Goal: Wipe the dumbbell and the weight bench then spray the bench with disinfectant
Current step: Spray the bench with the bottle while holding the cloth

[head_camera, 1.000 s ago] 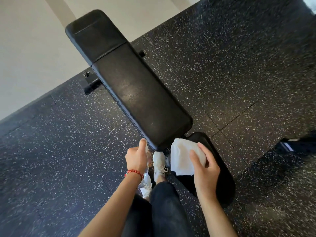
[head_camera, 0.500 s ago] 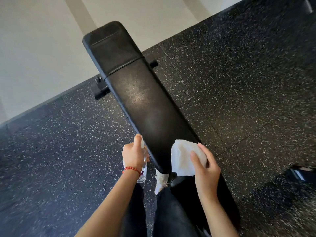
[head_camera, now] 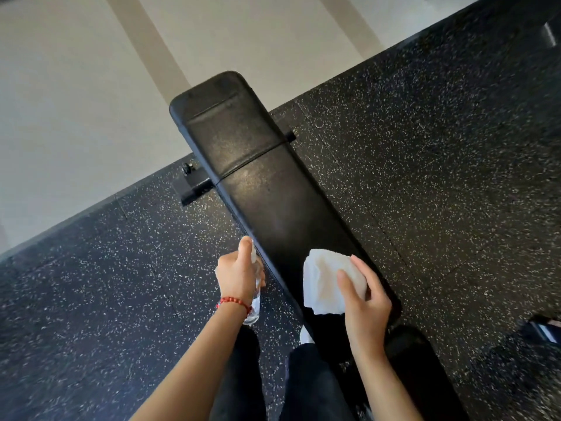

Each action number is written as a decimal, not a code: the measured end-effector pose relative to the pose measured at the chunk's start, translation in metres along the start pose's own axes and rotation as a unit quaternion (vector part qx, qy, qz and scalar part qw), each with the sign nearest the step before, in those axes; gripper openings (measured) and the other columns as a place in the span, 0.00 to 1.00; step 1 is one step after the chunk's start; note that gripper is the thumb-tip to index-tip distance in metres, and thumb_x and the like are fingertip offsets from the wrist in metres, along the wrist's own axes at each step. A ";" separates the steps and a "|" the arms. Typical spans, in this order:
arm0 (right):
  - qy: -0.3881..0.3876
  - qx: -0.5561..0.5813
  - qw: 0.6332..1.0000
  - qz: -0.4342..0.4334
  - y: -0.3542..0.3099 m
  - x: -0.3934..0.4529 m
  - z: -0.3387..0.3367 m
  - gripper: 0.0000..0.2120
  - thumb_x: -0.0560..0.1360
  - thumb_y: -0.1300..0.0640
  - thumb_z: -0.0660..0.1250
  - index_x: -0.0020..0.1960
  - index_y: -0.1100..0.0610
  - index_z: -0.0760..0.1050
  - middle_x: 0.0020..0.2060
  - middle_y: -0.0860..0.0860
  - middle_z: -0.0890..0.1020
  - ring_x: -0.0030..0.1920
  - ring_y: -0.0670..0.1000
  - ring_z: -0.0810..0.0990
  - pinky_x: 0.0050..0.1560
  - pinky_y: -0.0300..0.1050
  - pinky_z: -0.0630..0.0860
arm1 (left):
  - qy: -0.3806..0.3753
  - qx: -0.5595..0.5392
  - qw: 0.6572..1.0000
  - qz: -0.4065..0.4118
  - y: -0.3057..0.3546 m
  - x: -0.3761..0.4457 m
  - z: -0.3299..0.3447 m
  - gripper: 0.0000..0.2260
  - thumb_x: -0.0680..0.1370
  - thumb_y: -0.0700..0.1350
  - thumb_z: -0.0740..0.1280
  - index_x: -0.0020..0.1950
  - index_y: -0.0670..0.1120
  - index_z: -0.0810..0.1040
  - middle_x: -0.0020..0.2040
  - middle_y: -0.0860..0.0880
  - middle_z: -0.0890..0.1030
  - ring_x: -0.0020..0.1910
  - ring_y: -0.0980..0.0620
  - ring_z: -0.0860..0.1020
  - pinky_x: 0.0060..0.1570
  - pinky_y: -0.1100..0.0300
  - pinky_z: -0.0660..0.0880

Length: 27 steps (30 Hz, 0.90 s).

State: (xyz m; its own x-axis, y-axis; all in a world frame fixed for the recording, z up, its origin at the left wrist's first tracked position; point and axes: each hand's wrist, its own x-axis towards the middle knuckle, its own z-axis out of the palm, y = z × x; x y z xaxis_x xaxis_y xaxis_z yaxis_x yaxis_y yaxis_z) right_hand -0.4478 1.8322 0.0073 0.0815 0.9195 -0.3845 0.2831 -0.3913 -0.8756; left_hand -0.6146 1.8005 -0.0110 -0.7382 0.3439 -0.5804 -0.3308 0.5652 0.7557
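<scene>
A long black padded weight bench (head_camera: pixel 261 189) runs from the middle of the view toward the far wall. My left hand (head_camera: pixel 238 276) grips a small clear spray bottle (head_camera: pixel 256 302) just left of the bench's near end, forefinger on its top. My right hand (head_camera: pixel 364 302) holds a folded white cloth (head_camera: pixel 323 278) over the bench's near right corner; I cannot tell if the cloth touches the pad. No dumbbell is in view.
Black speckled rubber flooring (head_camera: pixel 440 177) surrounds the bench. A pale wall (head_camera: pixel 76 101) rises behind its far end. The bench's black foot bar (head_camera: pixel 194 189) sticks out at the left. My dark-trousered legs (head_camera: pixel 303 384) stand at the near end.
Both hands have moved forward along the bench's near end. The cloth now lies over the pad instead of in front of it, and the bottle has risen beside the bench edge.
</scene>
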 end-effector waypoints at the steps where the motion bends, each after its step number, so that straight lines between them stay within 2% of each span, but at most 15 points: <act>1: 0.002 0.002 1.000 0.001 -0.007 0.000 0.014 0.14 0.71 0.62 0.70 0.56 0.55 0.78 0.52 0.40 0.79 0.53 0.33 0.76 0.48 0.23 0.68 | -0.002 0.003 1.000 0.009 0.010 0.011 -0.007 0.23 0.79 0.48 0.61 0.25 0.42 0.67 0.15 0.53 0.67 0.15 0.60 0.65 0.18 0.69 0.63; 7: 0.012 0.007 1.000 0.003 -0.041 0.007 0.094 0.14 0.72 0.61 0.70 0.57 0.55 0.78 0.53 0.42 0.80 0.53 0.34 0.76 0.48 0.24 0.69 | -0.019 0.016 1.000 0.003 0.045 0.080 -0.044 0.26 0.78 0.54 0.61 0.27 0.37 0.72 0.21 0.47 0.72 0.17 0.57 0.69 0.22 0.67 0.67; 10: 0.009 0.019 1.000 0.004 -0.056 0.012 0.125 0.14 0.72 0.62 0.70 0.56 0.54 0.77 0.52 0.42 0.79 0.52 0.34 0.76 0.49 0.25 0.70 | -0.007 0.019 1.000 -0.019 0.055 0.108 -0.058 0.24 0.78 0.52 0.60 0.25 0.39 0.71 0.18 0.51 0.72 0.18 0.55 0.70 0.23 0.64 0.67; 14: 0.001 0.017 1.000 -0.007 -0.071 0.021 0.155 0.14 0.72 0.62 0.70 0.56 0.54 0.77 0.52 0.41 0.79 0.52 0.32 0.75 0.48 0.24 0.69 | -0.015 0.002 0.999 -0.033 0.067 0.133 -0.067 0.23 0.75 0.55 0.60 0.30 0.39 0.74 0.24 0.44 0.74 0.23 0.49 0.71 0.27 0.61 0.69; 18: -0.010 0.014 1.000 -0.012 -0.084 0.035 0.178 0.14 0.72 0.61 0.70 0.57 0.54 0.77 0.53 0.41 0.79 0.53 0.35 0.76 0.50 0.25 0.70 | 0.011 -0.001 1.000 -0.022 0.087 0.156 -0.072 0.25 0.76 0.57 0.61 0.24 0.44 0.66 0.21 0.48 0.71 0.22 0.51 0.69 0.29 0.62 0.68; 21: -0.022 0.009 1.000 -0.012 -0.093 0.048 0.195 0.14 0.72 0.60 0.70 0.57 0.53 0.77 0.53 0.40 0.79 0.54 0.36 0.76 0.52 0.27 0.70 | 0.023 -0.010 1.000 -0.015 0.105 0.170 -0.071 0.25 0.77 0.54 0.61 0.24 0.43 0.66 0.17 0.53 0.68 0.17 0.56 0.66 0.19 0.68 0.64; 27: -0.054 -0.002 0.998 -0.016 -0.117 0.076 0.232 0.15 0.72 0.59 0.70 0.58 0.52 0.77 0.53 0.40 0.79 0.56 0.39 0.76 0.56 0.37 0.70 | 0.038 -0.035 0.998 -0.019 0.130 0.201 -0.073 0.22 0.77 0.50 0.62 0.25 0.44 0.64 0.17 0.55 0.65 0.18 0.57 0.63 0.20 0.65 0.62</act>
State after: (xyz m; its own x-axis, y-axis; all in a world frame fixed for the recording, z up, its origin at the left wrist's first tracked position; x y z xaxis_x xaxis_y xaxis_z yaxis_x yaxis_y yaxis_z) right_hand -0.6961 1.9392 0.0130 -0.0305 0.9222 -0.3856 0.2883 -0.3613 -0.8868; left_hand -0.8491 1.8884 -0.0072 -0.7658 0.2629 -0.5869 -0.3980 0.5231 0.7537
